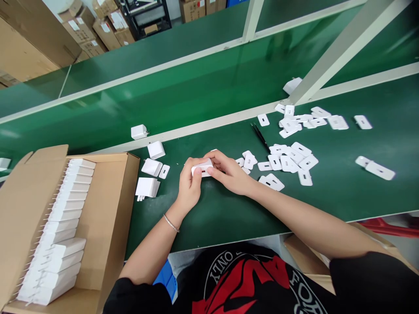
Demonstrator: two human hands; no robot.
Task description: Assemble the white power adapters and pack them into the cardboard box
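Between both hands, a white charger (202,167) is held above the green table, its face with a dark port slot turned toward me. My left hand (190,182) grips its left side, the thumb on the front. My right hand (227,171) closes on its right side with thumb and fingers. Left of my hands lie several white charger bodies (152,167) and one loose cover plate (164,171). To the right, white cover plates with small slots (289,163) lie in loose heaps, with black tweezers (260,137) beside them.
An open cardboard box (113,218) at the left holds a row of white chargers (67,205) with prongs. A pale metal rail (212,127) and slanted post (347,52) bound the green table (229,218) at the back. Cartons (104,32) are stacked beyond.
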